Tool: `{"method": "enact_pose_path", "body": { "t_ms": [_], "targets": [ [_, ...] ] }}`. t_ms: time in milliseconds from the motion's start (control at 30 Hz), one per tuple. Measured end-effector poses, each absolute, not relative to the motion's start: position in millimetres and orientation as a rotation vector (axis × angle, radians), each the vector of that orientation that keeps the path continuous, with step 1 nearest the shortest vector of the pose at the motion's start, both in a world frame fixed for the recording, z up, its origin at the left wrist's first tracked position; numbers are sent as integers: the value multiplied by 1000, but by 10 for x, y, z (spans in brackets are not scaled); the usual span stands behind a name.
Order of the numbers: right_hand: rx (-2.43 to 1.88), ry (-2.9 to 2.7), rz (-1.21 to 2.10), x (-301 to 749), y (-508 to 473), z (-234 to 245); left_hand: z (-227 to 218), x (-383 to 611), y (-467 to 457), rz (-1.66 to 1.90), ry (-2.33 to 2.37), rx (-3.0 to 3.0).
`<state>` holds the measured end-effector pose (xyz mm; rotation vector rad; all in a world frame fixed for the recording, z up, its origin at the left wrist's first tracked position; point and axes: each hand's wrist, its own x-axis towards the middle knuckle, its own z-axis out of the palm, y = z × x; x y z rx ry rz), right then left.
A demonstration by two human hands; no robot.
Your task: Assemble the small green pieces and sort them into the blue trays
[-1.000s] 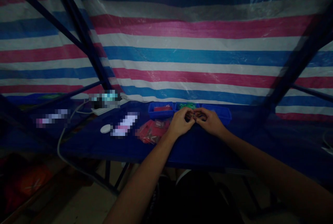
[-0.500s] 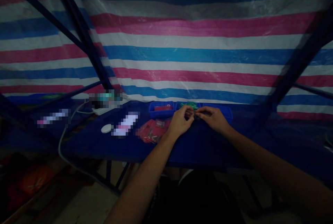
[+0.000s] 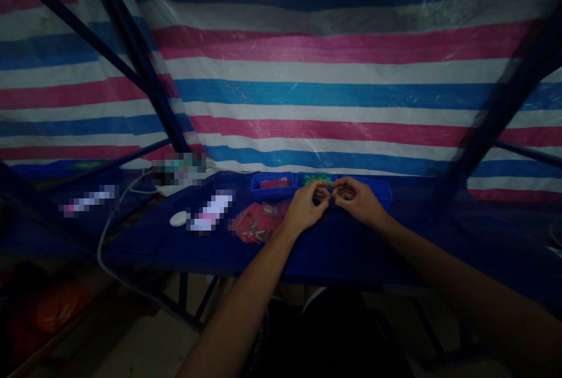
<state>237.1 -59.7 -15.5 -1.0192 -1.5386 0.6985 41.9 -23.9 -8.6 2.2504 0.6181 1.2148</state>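
Left hand (image 3: 308, 207): fingers curled in; grip unclear
Right hand (image 3: 360, 202): likewise, fingertips facing left's
Green pieces (image 3: 316, 178): in blue bin (image 3: 297, 181), beyond hands, left nearer; axes jumbled

Power strip (image 3: 188, 182) at table's (image 3: 342, 249) far left corner, top pixelated. White disc (image 3: 179, 218) toward left edge; bright oblong (image 3: 213, 209), pixelated, just right of it. Cable (image 3: 100, 243) loops down past left edge. Striped sheet (image 3: 316, 94) behind far edge.
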Motion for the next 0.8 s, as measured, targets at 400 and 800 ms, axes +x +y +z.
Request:
{"method": "enact_pose_path", "body": {
  "t_ms": [400, 800],
  "targets": [
    [-1004, -1570, 811, 2353, -585, -170, -53, 408, -245, 1325, 656, 2149],
    [-1017, -1578, 723, 2324, -600, -196, -36, 401, -254, 1255, 661, 2245]
  ]
}}
